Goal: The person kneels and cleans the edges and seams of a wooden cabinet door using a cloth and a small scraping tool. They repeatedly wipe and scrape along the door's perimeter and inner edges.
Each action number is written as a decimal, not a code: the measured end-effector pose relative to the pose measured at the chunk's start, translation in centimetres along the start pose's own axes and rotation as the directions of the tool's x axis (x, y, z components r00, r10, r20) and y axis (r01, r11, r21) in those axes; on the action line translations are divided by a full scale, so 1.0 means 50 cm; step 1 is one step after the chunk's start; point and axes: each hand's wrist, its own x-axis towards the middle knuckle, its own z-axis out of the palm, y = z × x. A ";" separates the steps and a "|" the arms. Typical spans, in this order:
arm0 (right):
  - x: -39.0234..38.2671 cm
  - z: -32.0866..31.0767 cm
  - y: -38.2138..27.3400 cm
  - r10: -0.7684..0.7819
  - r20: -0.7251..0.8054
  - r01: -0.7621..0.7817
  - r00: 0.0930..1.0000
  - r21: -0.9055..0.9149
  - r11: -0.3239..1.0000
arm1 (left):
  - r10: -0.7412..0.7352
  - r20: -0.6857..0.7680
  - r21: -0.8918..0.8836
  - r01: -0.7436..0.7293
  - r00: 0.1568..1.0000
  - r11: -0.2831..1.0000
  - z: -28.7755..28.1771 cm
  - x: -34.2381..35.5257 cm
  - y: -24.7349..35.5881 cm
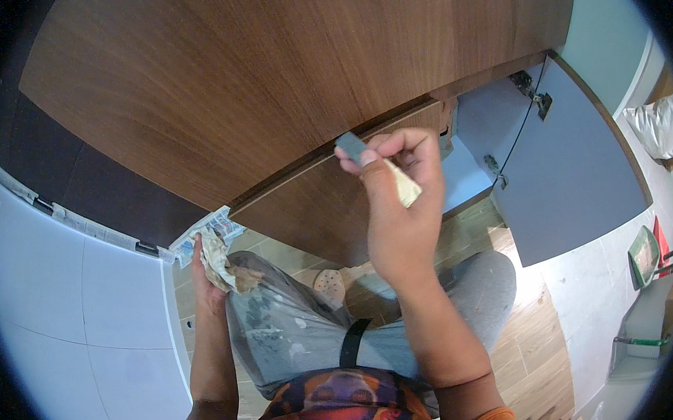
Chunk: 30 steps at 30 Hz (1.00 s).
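the person's right hand [408, 221] is grasping a small two-toned block [405, 188] between thumb and bent fingers, its dark grey-green end projecting toward a broad wood-grain panel [244, 76] and its pale yellow end showing behind the thumb; this pinch is presumably leaving the darker end free while giving fine control over its angle. the left hand [208, 288] is closing around a crumpled, stained cloth [216, 255], apparently keeping it ready at the side, just beside a sheet of printed paper [233, 227]. similar paper strips [92, 225] are lining the border between the dark panel [88, 163] and the white panels [127, 290], perhaps shielding that edge. at the right, a cabinet door [582, 162] is standing open on its hinges [543, 104], exposing part of the interior. the thumb and fingers are hiding the block's middle, so whether it is forming one piece or two is escaping certainty; whether its dark end is touching the wood is likewise not showing. the cloth is covering most of the left fingers, the right forearm is screening part of the trousers [276, 351], and the dark fisheye rim is cutting off a silvery bag [661, 124].
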 end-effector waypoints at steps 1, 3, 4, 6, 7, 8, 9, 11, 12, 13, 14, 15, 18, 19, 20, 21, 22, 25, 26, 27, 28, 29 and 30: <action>0.008 -0.004 -0.001 -0.022 -0.020 0.022 1.000 0.011 1.000 | -0.004 0.023 -0.015 0.005 1.000 1.000 -0.006 0.003 0.001; 0.023 -0.015 -0.004 -0.066 -0.062 0.068 0.996 0.028 0.997 | -0.015 0.069 -0.045 0.018 0.998 0.999 -0.020 0.010 0.002; 0.028 -0.024 -0.011 -0.054 -0.052 0.055 0.997 0.011 0.998 | -0.017 0.063 -0.042 0.020 0.998 0.999 -0.024 0.010 0.003; 0.040 -0.041 -0.015 -0.057 -0.037 0.057 0.998 -0.023 0.998 | -0.025 0.057 -0.038 0.027 0.998 0.999 -0.027 0.014 0.001; 0.046 -0.047 -0.017 -0.060 -0.030 0.059 0.998 -0.042 0.997 | -0.022 0.038 -0.037 0.024 0.999 0.999 -0.025 0.018 -0.001; 0.051 -0.047 -0.019 -0.067 -0.060 0.067 0.996 -0.005 0.998 | -0.020 0.020 -0.036 0.021 1.000 0.999 -0.024 0.021 -0.003; 0.056 -0.045 -0.021 -0.073 -0.089 0.076 0.993 0.030 0.997 | -0.019 0.001 -0.035 0.019 1.000 0.999 -0.022 0.024 -0.006; 0.066 -0.051 -0.024 -0.087 -0.123 0.094 0.989 0.055 0.994 | 0.004 -0.031 0.019 -0.003 1.000 1.000 -0.025 0.022 -0.001; 0.072 -0.055 -0.023 -0.094 -0.126 0.100 0.988 0.047 0.994 | -0.003 -0.017 0.004 0.003 1.000 1.000 -0.030 0.021 -0.001; 0.077 -0.060 -0.025 -0.103 -0.130 0.109 0.986 0.037 0.993 | -0.011 -0.001 -0.011 0.011 1.000 1.000 -0.037 0.023 0.001; 0.084 -0.065 -0.029 -0.112 -0.141 0.118 0.984 0.039 0.992 | -0.021 0.030 -0.030 0.022 0.999 0.999 -0.054 0.032 0.004; 0.092 -0.075 -0.033 -0.126 -0.156 0.133 0.980 0.034 0.991 | -0.031 0.024 -0.016 0.032 0.999 0.999 -0.035 0.028 -0.004; 0.118 -0.096 -0.038 -0.141 -0.187 0.150 0.972 0.038 0.988 | -0.026 0.053 -0.022 0.027 0.998 0.999 -0.035 0.024 0.002; 0.128 -0.104 -0.041 -0.145 -0.200 0.155 0.969 0.037 0.987 | -0.027 0.044 -0.021 0.028 0.999 0.999 -0.037 0.026 0.003; 0.137 -0.112 -0.048 -0.146 -0.209 0.153 0.967 0.016 0.988 | -0.028 0.035 -0.019 0.029 0.999 0.999 -0.039 0.027 0.002; 0.146 -0.118 -0.055 -0.147 -0.219 0.150 0.965 -0.003 0.989 | -0.028 0.025 -0.016 0.029 0.999 0.999 -0.038 0.027 0.002; 0.154 -0.125 -0.061 -0.148 -0.228 0.147 0.962 -0.022 0.989 | -0.023 0.030 -0.023 0.024 0.999 0.999 -0.036 0.029 0.001; 0.176 -0.140 -0.073 -0.144 -0.259 0.135 0.955 -0.050 0.990 | -0.036 0.036 -0.027 0.037 0.999 0.999 -0.028 0.020 -0.001; 0.183 -0.146 -0.074 -0.149 -0.265 0.143 0.953 -0.041 0.989 | -0.034 0.046 -0.010 0.034 0.998 0.999 -0.036 0.024 0.000; 0.191 -0.152 -0.074 -0.154 -0.273 0.151 0.950 -0.033 0.988 | -0.040 0.043 -0.012 0.041 0.998 0.999 -0.031 0.024 -0.002; 0.199 -0.158 -0.073 -0.160 -0.280 0.159 0.947 -0.025 0.987 | -0.047 0.040 -0.015 0.047 0.998 0.999 -0.026 0.022 -0.001; 0.206 -0.165 -0.070 -0.191 -0.299 0.189 0.935 -0.036 0.981 | -0.054 0.036 -0.018 0.054 0.998 0.998 -0.021 0.020 0.000; 0.212 -0.172 -0.065 -0.219 -0.316 0.216 0.923 -0.046 0.975 | -0.055 0.031 -0.002 0.055 0.998 0.998 -0.017 0.016 0.002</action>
